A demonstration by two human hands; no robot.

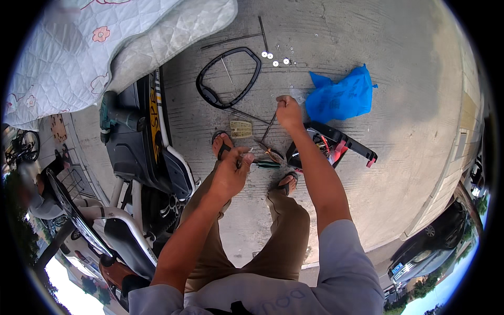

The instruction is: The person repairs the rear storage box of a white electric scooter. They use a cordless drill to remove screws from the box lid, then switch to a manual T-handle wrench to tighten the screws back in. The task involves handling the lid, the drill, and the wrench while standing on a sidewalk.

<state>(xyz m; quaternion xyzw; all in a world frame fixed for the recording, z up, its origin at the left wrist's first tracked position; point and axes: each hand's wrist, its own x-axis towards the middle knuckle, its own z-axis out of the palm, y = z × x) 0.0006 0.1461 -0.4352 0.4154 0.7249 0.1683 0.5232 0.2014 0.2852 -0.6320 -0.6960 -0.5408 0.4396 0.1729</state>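
- Left hand (229,174): pinching a small pale piece (251,150) over the pavement (404,47).
- Right hand (289,113): whether gripping anything, we cannot tell.
- We judge small-part handling underway; next calls for a steady pinch.

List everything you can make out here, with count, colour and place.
Quilted cover: one, white, pink flowers, upper left
Scooter: one, black and white, left
Drill: one, green and black, on the scooter
Bicycle: one, dark, far left
Car: one, black, lower right
Oval frame: one, black, upper centre
Rods: several, dark or silvery, near the frame
Washers: four, white, right of the frame
Bag: one, blue, right of centre
Toolbox: one, black and red, by the bag
Flat piece: one, pale yellow, below the frame
Pliers: one pair, orange handles, left of toolbox
Left hand: one, bare, centre, holding a small pale item
Right hand: one, bare, closed, centre
Feet: two, black sandals, centre
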